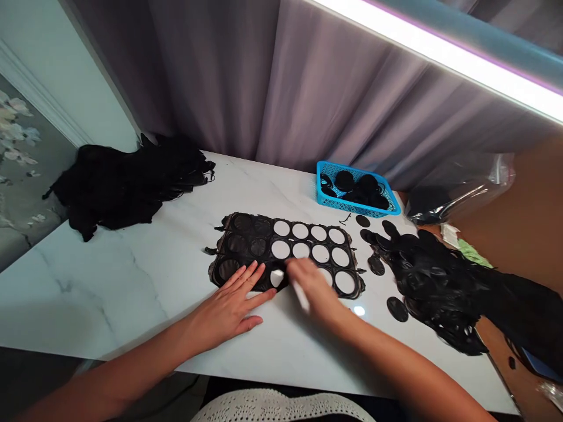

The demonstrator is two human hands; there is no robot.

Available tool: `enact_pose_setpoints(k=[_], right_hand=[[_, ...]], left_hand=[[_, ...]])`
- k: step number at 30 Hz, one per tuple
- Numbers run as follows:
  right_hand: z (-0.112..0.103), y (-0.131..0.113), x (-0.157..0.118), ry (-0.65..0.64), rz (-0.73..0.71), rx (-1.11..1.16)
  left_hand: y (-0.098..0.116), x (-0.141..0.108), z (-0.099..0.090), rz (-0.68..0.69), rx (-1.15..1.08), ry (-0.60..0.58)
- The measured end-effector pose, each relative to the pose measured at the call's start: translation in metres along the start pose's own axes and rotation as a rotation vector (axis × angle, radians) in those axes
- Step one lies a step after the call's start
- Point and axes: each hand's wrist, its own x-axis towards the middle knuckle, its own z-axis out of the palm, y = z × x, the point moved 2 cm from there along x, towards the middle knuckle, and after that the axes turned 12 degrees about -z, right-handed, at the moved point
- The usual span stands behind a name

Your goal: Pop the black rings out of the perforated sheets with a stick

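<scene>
A black sheet (265, 236) with rows of round shapes lies flat on the white marble-look table. Its right part has open round holes showing the white tabletop, while the discs at its left are still filled in black. My left hand (240, 302) rests on the sheet's front left part, fingers stretched out and pressing it down. At the sheet's front edge, just right of that, my right hand (314, 293) is curled and blurred by motion. A slim white object (301, 296) shows under its palm; its kind is unclear. One hole between the hands is partly open.
A blue plastic basket (352, 206) holding black round pieces stands at the back. Loose black discs (397, 309) and a heap of black cut sheets (431, 281) lie at the right. A black pile (118, 181) sits back left. Behind it hangs a curtain (211, 76).
</scene>
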Motion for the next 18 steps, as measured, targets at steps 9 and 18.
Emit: enact_pose_setpoints(k=[9,18], right_hand=[[-0.038,0.022,0.034,0.206,0.214,0.123],[0.021,-0.029,0.045,-0.079,0.001,0.475]], left_hand=[[0.002,-0.008,-0.010,-0.022,0.024,0.036],[-0.002,-0.038,-0.011,-0.134,0.113,0.048]])
